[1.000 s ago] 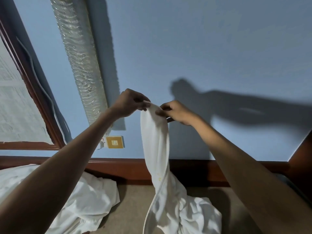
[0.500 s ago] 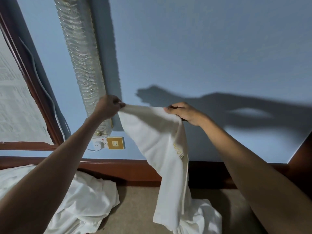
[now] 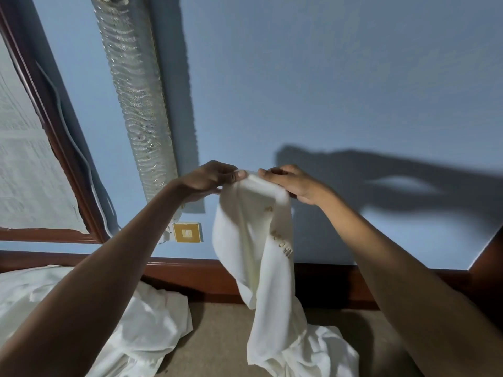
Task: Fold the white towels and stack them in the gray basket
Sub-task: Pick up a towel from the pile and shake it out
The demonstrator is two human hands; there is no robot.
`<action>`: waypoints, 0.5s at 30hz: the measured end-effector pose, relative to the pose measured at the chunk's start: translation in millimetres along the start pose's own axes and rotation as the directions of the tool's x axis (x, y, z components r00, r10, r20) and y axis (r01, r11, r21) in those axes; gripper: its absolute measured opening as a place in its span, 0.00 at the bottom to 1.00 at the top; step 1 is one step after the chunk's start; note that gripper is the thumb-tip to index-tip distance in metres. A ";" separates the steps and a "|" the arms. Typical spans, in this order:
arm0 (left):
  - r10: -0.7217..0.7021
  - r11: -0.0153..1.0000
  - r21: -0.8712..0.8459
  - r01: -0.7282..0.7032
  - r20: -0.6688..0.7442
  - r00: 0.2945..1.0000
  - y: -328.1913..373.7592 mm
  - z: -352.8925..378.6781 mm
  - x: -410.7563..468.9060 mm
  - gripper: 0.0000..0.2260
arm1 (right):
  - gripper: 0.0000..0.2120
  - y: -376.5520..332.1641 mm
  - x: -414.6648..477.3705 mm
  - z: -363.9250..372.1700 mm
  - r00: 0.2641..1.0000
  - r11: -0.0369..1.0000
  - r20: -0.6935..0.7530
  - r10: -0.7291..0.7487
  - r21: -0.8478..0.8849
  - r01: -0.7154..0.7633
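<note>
A white towel (image 3: 253, 240) with gold lettering hangs in front of the blue wall, held up by its top edge. My left hand (image 3: 209, 178) pinches that edge on the left and my right hand (image 3: 291, 180) pinches it on the right, the two hands almost touching. The towel's lower end trails onto a crumpled white cloth (image 3: 321, 352) on the tan surface. Another heap of white cloth (image 3: 141, 330) lies at the lower left under my left forearm. No gray basket is in view.
A silvery ribbed duct (image 3: 138, 104) runs down the wall to a gold wall socket (image 3: 187, 232). A dark wooden ledge (image 3: 196, 270) borders the tan surface (image 3: 220, 344). A wood-framed window (image 3: 27, 164) is at the left.
My hands, spread apart with the towel stretched between them half a second ago, have come back together, so the towel now hangs bunched and narrow from its top edge.
</note>
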State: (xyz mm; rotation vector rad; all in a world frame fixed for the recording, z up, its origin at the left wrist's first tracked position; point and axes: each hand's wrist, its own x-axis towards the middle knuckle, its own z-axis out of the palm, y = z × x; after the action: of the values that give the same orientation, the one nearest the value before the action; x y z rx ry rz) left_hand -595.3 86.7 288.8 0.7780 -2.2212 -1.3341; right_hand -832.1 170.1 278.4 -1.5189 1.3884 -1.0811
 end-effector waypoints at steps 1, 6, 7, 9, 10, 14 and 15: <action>-0.003 0.997 -0.076 -0.001 -0.059 0.998 -4.2 -4.0 -1.8 0.30 | 0.27 3.3 0.6 -1.5 1.000 1.000 -0.021 0.015 -0.007 -0.015; -0.167 0.924 -0.383 -0.003 -0.410 0.897 -31.4 -22.0 -15.3 0.14 | 0.61 24.4 3.0 -18.7 0.996 0.992 -0.090 0.025 -0.124 -0.036; -0.212 0.910 -0.414 0.018 -0.427 0.879 -38.3 -25.8 -18.4 0.12 | 0.61 26.8 3.6 -20.4 0.996 0.990 -0.083 0.017 -0.139 -0.029; -0.302 0.885 -0.455 0.099 -0.402 0.864 -47.3 -31.1 -25.4 0.09 | 0.54 26.7 3.6 -21.4 0.998 0.987 -0.064 0.008 -0.162 -0.018; -0.334 0.881 -0.448 0.149 -0.368 0.868 -51.7 -32.9 -28.2 0.10 | 0.47 26.8 2.9 -20.0 0.999 0.985 -0.054 0.003 -0.173 -0.012; -0.319 0.915 -0.287 0.282 -0.088 0.944 -59.0 -28.4 -32.6 0.20 | 0.37 21.3 5.7 -8.5 0.996 0.993 -0.092 0.005 -0.118 -0.016; -0.297 0.926 -0.240 0.292 0.017 0.955 -55.1 -21.5 -32.1 0.19 | 0.35 16.1 4.4 -3.4 0.997 0.995 -0.081 -0.007 -0.103 -0.002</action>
State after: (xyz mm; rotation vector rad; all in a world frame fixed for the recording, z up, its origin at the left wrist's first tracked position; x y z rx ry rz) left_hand -544.7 73.0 246.7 1.0563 -1.9306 -1.6908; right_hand -840.3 164.3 264.6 -1.5659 1.5189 -1.0977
